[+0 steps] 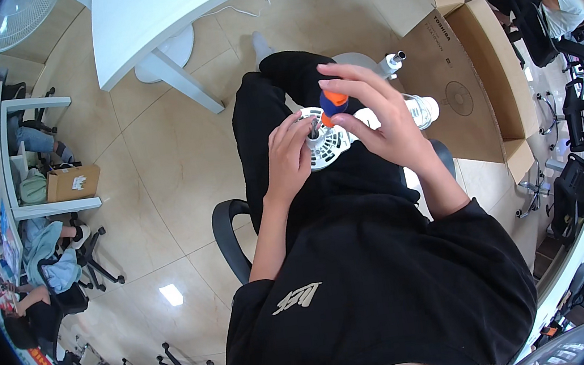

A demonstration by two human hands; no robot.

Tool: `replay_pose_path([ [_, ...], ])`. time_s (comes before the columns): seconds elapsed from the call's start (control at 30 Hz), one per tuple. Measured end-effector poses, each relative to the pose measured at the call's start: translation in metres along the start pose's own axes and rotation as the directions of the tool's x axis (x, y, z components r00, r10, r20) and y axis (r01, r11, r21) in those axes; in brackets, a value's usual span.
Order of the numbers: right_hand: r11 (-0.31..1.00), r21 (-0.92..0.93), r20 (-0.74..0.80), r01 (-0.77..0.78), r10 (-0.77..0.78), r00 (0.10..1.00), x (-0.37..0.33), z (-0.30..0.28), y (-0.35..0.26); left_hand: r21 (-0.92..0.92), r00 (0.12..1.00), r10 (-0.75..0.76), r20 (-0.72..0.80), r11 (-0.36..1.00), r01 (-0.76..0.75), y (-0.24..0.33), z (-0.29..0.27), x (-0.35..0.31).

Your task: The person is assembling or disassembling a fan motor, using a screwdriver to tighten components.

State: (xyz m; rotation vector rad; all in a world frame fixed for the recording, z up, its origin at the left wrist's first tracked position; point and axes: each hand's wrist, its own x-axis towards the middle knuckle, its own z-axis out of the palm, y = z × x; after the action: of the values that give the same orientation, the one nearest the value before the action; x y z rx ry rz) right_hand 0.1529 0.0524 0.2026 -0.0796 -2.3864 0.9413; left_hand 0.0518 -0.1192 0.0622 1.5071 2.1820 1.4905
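A white slotted housing [329,150], which looks like a fan's motor part, rests on my lap with a white body stretching off to the right. My right hand [393,125] holds a screwdriver [335,102] by its orange and dark blue handle, above the housing. Some of its fingers are stretched out and raised. On the housing's left side lies my left hand [287,157], thumb and fingertips closed around a small dark metallic piece near the centre. Whether that piece is the screwdriver's shaft or part of the housing, I cannot tell.
To the right stands a large opened cardboard box [465,81], close to a white tube with a metal end [395,62]. A white desk [141,26] curves across the far side. My chair's black armrest [228,227] is at my left. Other people sit at both sides.
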Motion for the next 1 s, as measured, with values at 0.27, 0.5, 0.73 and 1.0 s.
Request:
replay_pose_path([
  [0.27,0.983,0.167,-0.032,-0.075,0.082,0.996,-0.008,0.003,0.008,0.016,0.999,-0.009,0.038,1.000,0.009,-0.004,-0.001,-0.001],
  [0.5,0.995,0.091,-0.142,0.032,-0.019,0.990,-0.009,0.011,0.007,0.015,1.000,-0.003,0.026,1.000,0.003,-0.005,-0.001,-0.002],
  [0.73,0.982,0.183,-0.182,0.037,-0.003,0.983,-0.018,0.015,0.012,0.040,0.999,-0.021,0.043,0.999,0.019,0.000,-0.003,0.001],
  [1.0,0.988,0.142,-0.243,0.068,-0.032,0.970,-0.016,0.015,0.014,0.061,0.997,-0.057,0.053,0.997,0.054,0.010,-0.003,0.010],
])
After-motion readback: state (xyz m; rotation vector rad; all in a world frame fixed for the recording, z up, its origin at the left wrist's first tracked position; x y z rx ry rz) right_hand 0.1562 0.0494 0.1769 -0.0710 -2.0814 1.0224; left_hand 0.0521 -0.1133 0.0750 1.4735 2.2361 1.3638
